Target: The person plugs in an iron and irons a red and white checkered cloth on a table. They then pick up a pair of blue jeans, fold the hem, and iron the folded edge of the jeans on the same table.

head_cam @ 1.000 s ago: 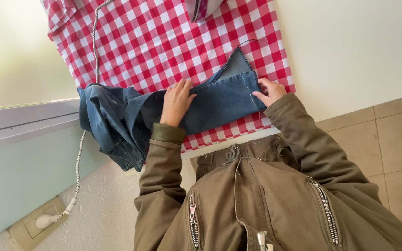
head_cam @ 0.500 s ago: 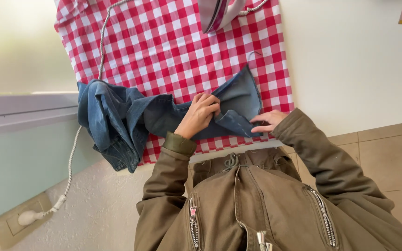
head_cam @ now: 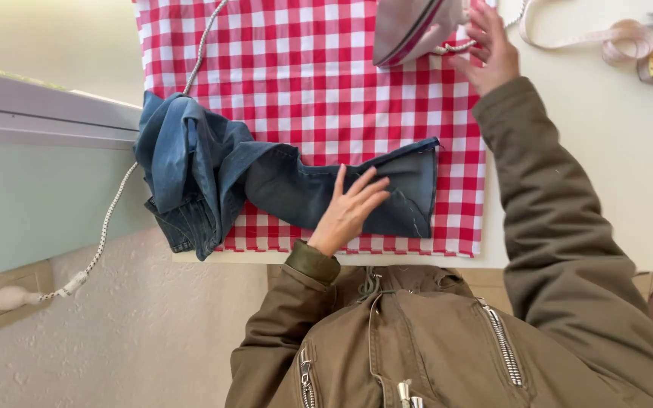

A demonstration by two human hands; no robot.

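A pair of blue jeans (head_cam: 213, 174) lies on a red and white checked cloth (head_cam: 304, 68), bunched at the left, with one leg end (head_cam: 410, 189) folded out to the right. My left hand (head_cam: 349, 208) rests flat on that leg end, fingers spread. Up at the top of the view, my right hand (head_cam: 487, 45) reaches the handle side of a white and pink iron (head_cam: 410, 26) standing on the cloth. Its fingers are apart and touch the iron, with no closed grip visible.
The cloth covers a white table (head_cam: 606, 166). The iron's braided white cord (head_cam: 111, 211) runs off the left edge down to a plug (head_cam: 13, 297) in a wall socket. A coiled measuring tape (head_cam: 617, 34) lies at the top right. A window sill (head_cam: 39, 113) is on the left.
My right hand left the jeans' leg end and rose to the iron. My left hand stopped pinching the fold and lies flat on it. The view shifted up.
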